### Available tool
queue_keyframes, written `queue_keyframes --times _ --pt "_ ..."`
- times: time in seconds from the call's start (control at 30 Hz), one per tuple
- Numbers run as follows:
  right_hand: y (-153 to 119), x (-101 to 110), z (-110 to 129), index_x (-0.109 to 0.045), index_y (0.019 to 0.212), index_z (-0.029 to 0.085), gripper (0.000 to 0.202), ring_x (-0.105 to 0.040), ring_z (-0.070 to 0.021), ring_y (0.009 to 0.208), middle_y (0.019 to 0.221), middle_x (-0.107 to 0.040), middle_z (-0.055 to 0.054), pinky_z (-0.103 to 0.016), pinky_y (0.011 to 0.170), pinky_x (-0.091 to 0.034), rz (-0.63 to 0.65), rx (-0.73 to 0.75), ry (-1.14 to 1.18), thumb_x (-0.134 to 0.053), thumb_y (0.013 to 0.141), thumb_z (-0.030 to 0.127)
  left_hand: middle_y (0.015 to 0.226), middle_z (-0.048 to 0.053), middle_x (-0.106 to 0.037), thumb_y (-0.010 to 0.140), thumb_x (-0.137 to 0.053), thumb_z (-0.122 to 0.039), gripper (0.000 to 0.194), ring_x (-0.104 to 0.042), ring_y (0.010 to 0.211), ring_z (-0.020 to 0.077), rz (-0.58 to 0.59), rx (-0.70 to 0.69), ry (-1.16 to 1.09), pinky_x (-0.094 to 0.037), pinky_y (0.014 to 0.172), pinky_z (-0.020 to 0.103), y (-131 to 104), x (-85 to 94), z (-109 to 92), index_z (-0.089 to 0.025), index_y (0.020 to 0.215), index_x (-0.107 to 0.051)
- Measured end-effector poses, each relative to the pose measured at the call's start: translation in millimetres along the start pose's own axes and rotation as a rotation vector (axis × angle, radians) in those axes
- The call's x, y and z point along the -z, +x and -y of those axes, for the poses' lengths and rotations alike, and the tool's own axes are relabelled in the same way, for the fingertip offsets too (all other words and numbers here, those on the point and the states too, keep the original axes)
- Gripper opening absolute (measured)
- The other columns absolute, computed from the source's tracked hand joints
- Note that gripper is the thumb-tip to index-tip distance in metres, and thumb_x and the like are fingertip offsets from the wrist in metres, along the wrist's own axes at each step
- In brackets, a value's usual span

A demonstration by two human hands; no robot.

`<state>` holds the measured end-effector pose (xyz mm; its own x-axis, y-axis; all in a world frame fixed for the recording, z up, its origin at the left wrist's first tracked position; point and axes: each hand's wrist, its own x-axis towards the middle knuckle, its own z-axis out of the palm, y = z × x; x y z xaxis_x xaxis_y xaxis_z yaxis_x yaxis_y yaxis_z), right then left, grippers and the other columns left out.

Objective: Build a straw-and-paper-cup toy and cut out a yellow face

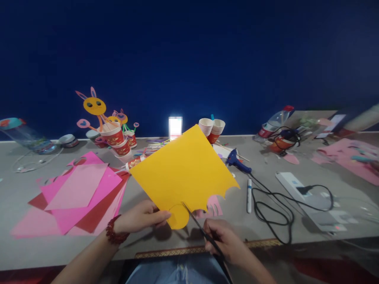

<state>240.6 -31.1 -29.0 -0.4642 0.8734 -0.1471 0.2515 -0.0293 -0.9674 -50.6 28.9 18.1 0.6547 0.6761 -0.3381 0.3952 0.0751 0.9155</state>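
My left hand (142, 217) pinches the near edge of a yellow paper sheet (183, 169), held up over the table's front edge. A round shape is partly cut at the sheet's lowest corner. My right hand (226, 238) grips dark scissors (198, 225); their blades reach up into the sheet beside the round shape. A red bead bracelet (114, 232) sits on my left wrist.
Pink and red paper sheets (79, 193) lie at the left. Paper-cup bunny figures (114, 134) and stacked cups (211, 128) stand at the back. A blue glue gun (237, 161), a marker (249, 195), a black cable (275, 213) and a power strip (304, 201) lie at the right.
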Motion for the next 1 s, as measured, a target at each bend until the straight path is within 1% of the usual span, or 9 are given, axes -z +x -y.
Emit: queue_keyframes --times 0.13,0.33,0.4,0.57,0.67,0.77,0.87,1.0 --pt "-0.8 -0.5 -1.5 -0.039 0.063 0.022 0.054 -0.036 -0.0111 0.051 0.054 -0.042 0.007 -0.023 0.049 -0.025 -0.004 -0.019 0.007 -0.068 0.075 0.066 0.063 -0.001 -0.052 0.091 -0.051 -0.056 0.048 -0.042 0.058 0.0107 -0.005 -0.017 -0.042 -0.032 0.057 0.023 1.0 0.8 3.4 -0.014 0.07 -0.059" --pt "0.0 1.7 -4.0 -0.036 0.061 0.022 0.058 -0.032 -0.0118 0.055 0.055 -0.038 0.007 -0.025 0.052 -0.023 -0.027 0.044 -0.069 -0.066 0.074 0.07 0.064 -0.002 -0.052 0.093 -0.053 -0.05 0.041 -0.041 0.057 0.0092 -0.009 -0.071 -0.047 -0.03 0.054 0.022 1.6 2.2 -1.1 -0.013 0.08 -0.06" --pt "0.4 2.4 -4.9 -0.035 0.062 0.022 0.057 -0.031 -0.0119 0.057 0.057 -0.037 0.006 -0.025 0.053 -0.022 -0.023 0.05 -0.071 -0.067 0.074 0.067 0.064 -0.002 -0.052 0.093 -0.053 -0.048 0.039 -0.042 0.057 0.0088 -0.016 -0.088 -0.04 -0.03 0.054 0.021 1.9 2.4 -3.5 -0.013 0.08 -0.06" --pt "0.0 2.5 -6.8 -0.036 0.063 0.022 0.048 -0.031 -0.0124 0.059 0.06 -0.036 0.006 -0.024 0.054 -0.022 -0.026 0.04 -0.064 -0.07 0.075 0.055 0.066 -0.001 -0.056 0.093 -0.054 -0.047 0.036 -0.044 0.055 0.0083 -0.047 -0.112 -0.086 -0.032 0.052 0.02 4.0 1.8 -4.7 -0.013 0.086 -0.063" --pt "-0.3 1.8 -8.2 -0.036 0.062 0.022 0.047 -0.031 -0.0122 0.06 0.06 -0.036 0.007 -0.024 0.054 -0.022 -0.032 0.019 -0.054 -0.071 0.074 0.052 0.066 -0.001 -0.057 0.093 -0.054 -0.046 0.036 -0.045 0.055 0.0081 -0.052 -0.135 -0.086 -0.033 0.051 0.019 5.3 1.7 -5.1 -0.012 0.087 -0.064" --pt "-0.3 2.0 -9.0 -0.036 0.062 0.022 0.049 -0.032 -0.0123 0.06 0.059 -0.036 0.007 -0.024 0.054 -0.022 -0.031 0.03 -0.043 -0.071 0.073 0.054 0.066 -0.001 -0.057 0.093 -0.054 -0.045 0.036 -0.044 0.055 0.008 -0.055 -0.148 -0.064 -0.033 0.051 0.019 5.5 2.4 -7.1 -0.012 0.084 -0.064" --pt "-0.3 3.3 -8.6 -0.037 0.062 0.022 0.049 -0.033 -0.0126 0.06 0.06 -0.038 0.006 -0.024 0.054 -0.023 -0.026 0.04 -0.083 -0.07 0.074 0.057 0.066 -0.001 -0.057 0.093 -0.054 -0.046 0.035 -0.044 0.055 0.0083 -0.057 -0.153 -0.056 -0.033 0.051 0.019 5.0 3.9 -8.7 -0.013 0.086 -0.064" --pt "-0.1 4.8 -7.7 -0.037 0.062 0.022 0.055 -0.032 -0.0134 0.06 0.06 -0.038 0.006 -0.025 0.055 -0.023 -0.024 0.082 -0.122 -0.066 0.075 0.067 0.062 -0.002 -0.054 0.093 -0.055 -0.045 0.036 -0.043 0.053 0.0081 -0.041 -0.157 -0.04 -0.033 0.05 0.019 5.1 6.3 -8.2 -0.012 0.083 -0.064"
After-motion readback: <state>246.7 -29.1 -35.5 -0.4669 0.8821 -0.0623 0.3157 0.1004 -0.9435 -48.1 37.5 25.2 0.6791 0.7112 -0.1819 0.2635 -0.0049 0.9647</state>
